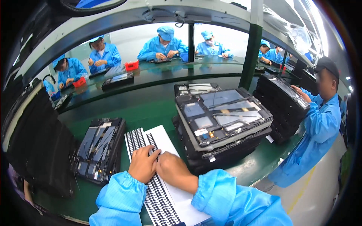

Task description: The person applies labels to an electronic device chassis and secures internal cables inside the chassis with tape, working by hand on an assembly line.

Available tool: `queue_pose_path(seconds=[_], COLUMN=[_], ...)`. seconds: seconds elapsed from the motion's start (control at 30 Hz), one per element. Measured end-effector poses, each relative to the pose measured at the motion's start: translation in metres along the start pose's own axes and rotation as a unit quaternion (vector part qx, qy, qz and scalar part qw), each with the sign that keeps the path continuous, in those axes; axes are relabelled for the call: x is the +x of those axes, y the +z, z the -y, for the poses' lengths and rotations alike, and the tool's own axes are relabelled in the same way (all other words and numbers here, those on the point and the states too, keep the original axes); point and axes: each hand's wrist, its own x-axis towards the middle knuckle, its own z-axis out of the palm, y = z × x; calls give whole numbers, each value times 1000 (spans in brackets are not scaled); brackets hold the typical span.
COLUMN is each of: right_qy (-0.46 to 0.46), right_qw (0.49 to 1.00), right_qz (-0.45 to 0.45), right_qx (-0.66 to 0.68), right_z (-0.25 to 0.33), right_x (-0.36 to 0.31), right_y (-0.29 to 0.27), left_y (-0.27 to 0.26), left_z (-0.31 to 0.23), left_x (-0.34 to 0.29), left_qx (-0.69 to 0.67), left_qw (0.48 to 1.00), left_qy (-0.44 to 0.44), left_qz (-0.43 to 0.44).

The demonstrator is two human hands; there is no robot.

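My left hand (142, 164) rests on a long sheet of small black-and-white labels (162, 202), its bent fingers pressed down near the upper part of the strips. Beside it my right hand (173, 169) is closed with the back turned up, touching the left fingertips; whatever it may pinch is hidden. Under both hands a plain white sheet (161, 136) lies along the right side of the labels. To the left stands a short pile topped by an opened tablet-like device (96, 150). A taller stack with a similar opened device (222, 113) on top rises to the right.
High black stacks (37, 143) border the far left. Another stack (281, 98) stands at right, touched by a person in a blue coat (320, 124). Across the green bench (151, 100), several people in blue work near red bins (131, 66). A post (252, 52) supports the overhead shelf.
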Motion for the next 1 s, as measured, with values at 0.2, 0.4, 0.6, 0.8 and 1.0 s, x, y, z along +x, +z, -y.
queue_pose_path(seconds=[0.2,0.4,0.6,0.8,1.0], right_qy=[-49,115,54,36,64], right_qw=[965,914,969,992,989], right_qz=[41,-143,-64,-27,-28], right_qx=[254,361,233,114,134], right_z=[42,-8,-27,-27,-27], right_x=[-34,-37,-11,-5,-1], right_y=[-113,-231,-223,-220,-219], left_y=[0,-64,-59,-45,-43], left_z=[4,-66,-119,-123,-121], left_x=[15,60,93,102,100], left_qx=[-13,-134,-88,-104,-94], left_qw=[999,958,954,933,938], left_qy=[-16,50,229,250,246], left_qz=[35,-249,-171,-235,-225])
